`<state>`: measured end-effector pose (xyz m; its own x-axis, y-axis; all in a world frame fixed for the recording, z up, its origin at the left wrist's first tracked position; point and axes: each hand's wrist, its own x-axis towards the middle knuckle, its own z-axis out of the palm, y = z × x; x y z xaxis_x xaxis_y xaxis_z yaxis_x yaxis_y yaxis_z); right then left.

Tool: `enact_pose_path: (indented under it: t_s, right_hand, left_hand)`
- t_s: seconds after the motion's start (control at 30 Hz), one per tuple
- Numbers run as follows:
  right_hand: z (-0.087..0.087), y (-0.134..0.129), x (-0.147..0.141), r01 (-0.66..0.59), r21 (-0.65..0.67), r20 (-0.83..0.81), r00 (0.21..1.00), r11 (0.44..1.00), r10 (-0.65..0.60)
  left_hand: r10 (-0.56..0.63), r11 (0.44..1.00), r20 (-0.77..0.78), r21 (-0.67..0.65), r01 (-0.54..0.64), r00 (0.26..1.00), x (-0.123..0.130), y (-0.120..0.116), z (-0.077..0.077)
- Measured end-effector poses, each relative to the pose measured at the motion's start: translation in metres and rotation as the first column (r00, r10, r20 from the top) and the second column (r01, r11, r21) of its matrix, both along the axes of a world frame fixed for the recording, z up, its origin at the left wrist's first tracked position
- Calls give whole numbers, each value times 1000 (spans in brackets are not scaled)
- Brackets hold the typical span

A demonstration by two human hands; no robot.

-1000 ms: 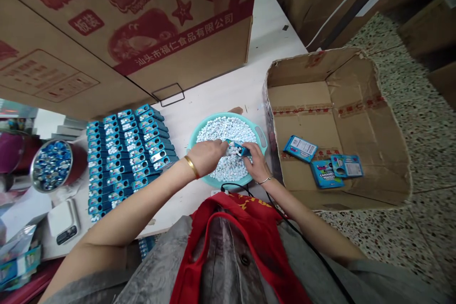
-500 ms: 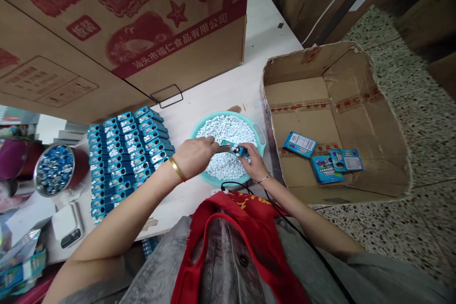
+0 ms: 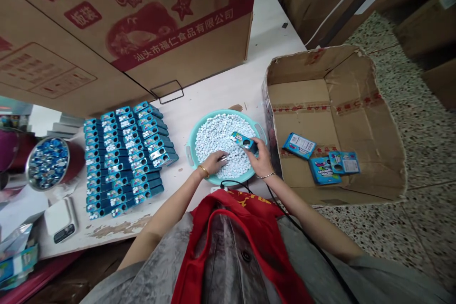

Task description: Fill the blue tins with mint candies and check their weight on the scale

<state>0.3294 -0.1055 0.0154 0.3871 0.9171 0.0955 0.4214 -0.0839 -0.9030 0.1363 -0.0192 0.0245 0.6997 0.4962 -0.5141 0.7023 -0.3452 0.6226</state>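
A turquoise plastic basin (image 3: pixel 192 138) is filled with small white candies (image 3: pixel 218 129). My left hand (image 3: pixel 211 163) is low over its left part, fingers curled around a small metal scoop (image 3: pixel 223 157), whose bowl is mostly hidden among the candies. My right hand (image 3: pixel 262 159) grips a small blue candy box (image 3: pixel 243 140) above the basin's right side. That box is tilted, with a round hole in its narrow top face. To the left, rows of similar blue boxes (image 3: pixel 149 135) stand packed together, white candies lying on several of their tops.
A deep open carton (image 3: pixel 295 90) on the right holds several blue packets (image 3: pixel 326 171). Big printed cartons (image 3: pixel 199 42) wall off the back. A metal pot (image 3: pixel 50 164) of blue-wrapped pieces and a white scale (image 3: pixel 61 218) are at far left. A black cable (image 3: pixel 302 232) runs by my right arm.
My left hand has moved from the box's opening down into the candies, taking the scoop along. My right hand has lifted the box slightly away and right. The camera view has shifted a little.
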Motion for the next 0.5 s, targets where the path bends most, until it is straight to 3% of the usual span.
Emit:
enact_pose_path:
  t_s: [0.13,0.23,0.33,0.4,0.5]
  right_hand:
    - [-5,0,2,47,-25,-23,999,999,-48]
    - [-6,1,2,40,-23,-29,999,999,-41]
    - [-4,2,-3,-13,-7,-32,999,1000,13]
    - [0,3,-8,-65,8,-39,997,998,65]
    - [4,4,-15,-131,30,-57,990,991,133]
  left_hand:
    - [4,996,155,-88,9,988,-21,20,20]
    - [2,995,236,-100,22,972,-33,38,53]
    - [-82,996,252,0,84,964,-28,52,91]
    - [-198,975,133,131,181,971,-13,55,117]
    - [-316,887,-233,273,373,920,17,48,151]
